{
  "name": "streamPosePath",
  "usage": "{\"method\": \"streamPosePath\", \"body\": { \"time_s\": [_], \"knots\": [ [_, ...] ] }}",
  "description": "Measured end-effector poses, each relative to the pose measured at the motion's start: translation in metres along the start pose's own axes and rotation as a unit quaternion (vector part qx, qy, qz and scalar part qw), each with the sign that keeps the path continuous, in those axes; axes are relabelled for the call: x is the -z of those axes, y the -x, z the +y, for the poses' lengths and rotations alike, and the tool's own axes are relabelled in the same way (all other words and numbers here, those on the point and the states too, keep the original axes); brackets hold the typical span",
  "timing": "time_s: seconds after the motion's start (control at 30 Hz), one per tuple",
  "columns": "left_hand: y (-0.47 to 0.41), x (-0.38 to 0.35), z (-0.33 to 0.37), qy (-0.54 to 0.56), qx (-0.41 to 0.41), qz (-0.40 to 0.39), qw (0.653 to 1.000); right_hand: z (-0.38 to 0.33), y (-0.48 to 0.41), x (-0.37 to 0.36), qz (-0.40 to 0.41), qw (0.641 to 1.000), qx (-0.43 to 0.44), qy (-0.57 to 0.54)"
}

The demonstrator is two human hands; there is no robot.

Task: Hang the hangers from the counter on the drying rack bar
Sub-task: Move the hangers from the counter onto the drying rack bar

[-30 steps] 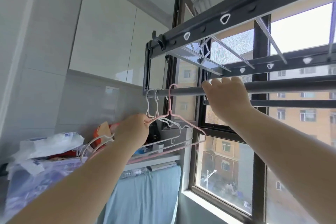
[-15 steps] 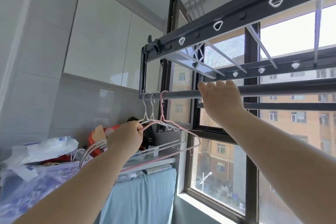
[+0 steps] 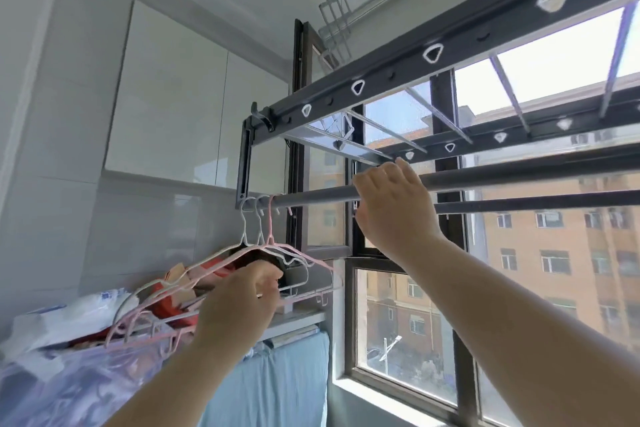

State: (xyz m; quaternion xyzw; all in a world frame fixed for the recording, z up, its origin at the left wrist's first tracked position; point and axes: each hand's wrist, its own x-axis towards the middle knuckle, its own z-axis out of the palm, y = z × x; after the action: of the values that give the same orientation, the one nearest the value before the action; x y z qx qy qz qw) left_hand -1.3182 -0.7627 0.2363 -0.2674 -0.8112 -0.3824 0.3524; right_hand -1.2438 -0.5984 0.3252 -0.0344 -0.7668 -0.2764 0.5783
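Left hand (image 3: 239,298): raised low in front of the cluttered tabletop (image 3: 298,317), fingers curled round the lower wires of a bunch of three hangers (image 3: 263,246), two white and one pink. Right hand (image 3: 391,204): higher and further right, gripping the grey bar (image 3: 311,196) of the drying rack (image 3: 391,74), fingers over the top and thumb beneath. Hangers: all three hooks sit over the bar at its far left end, close together and just beside the rack's end bracket; their bodies hang down and tilt toward the left hand, which lies below the hooks and slightly left of them. Bar: long axis runs left to right across the window (image 3: 408,329), with a free stretch between the hooks and the right hand. Nearer hand: the left, already on the hangers; the right is well apart from them along the bar. Step in hand, as judged: hooks seated, release of the bunch to come. Other items: plastic bags (image 3: 69,315) and red packaging on the tabletop, blue cloth (image 3: 277,385) below its edge. Further hangers on the tabletop: cannot tell.
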Motion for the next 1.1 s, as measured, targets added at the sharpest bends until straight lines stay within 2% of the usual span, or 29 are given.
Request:
{"method": "streamPosePath", "body": {
  "time_s": [0.13,0.23,0.4,0.53,0.67,0.83,0.97,1.1],
  "knots": [
    [0.02,-0.001,0.036,0.046,-0.012,-0.053,0.997,0.03,0.032,0.04,-0.022,0.999,0.021,-0.034],
    [0.046,-0.01,0.085,0.087,-0.045,-0.091,0.991,0.066,0.069,0.089,-0.15,0.988,0.024,0.004],
    [0.113,-0.041,0.192,0.17,-0.092,-0.179,0.965,0.135,0.158,0.185,-0.273,0.96,-0.019,0.056],
    [0.182,-0.062,0.289,0.224,-0.114,-0.279,0.927,0.195,0.243,0.275,-0.44,0.884,-0.109,0.117],
    [0.272,-0.083,0.373,0.252,-0.16,-0.336,0.893,0.244,0.318,0.361,-0.53,0.804,-0.225,0.147],
    [0.365,-0.097,0.474,0.285,-0.194,-0.447,0.825,0.287,0.392,0.464,-0.561,0.723,-0.365,0.173],
    [0.424,-0.11,0.557,0.313,-0.238,-0.49,0.778,0.311,0.448,0.548,-0.532,0.667,-0.484,0.193],
    [0.498,-0.127,0.639,0.344,-0.275,-0.557,0.704,0.338,0.504,0.622,-0.492,0.609,-0.576,0.233]
  ]
}}
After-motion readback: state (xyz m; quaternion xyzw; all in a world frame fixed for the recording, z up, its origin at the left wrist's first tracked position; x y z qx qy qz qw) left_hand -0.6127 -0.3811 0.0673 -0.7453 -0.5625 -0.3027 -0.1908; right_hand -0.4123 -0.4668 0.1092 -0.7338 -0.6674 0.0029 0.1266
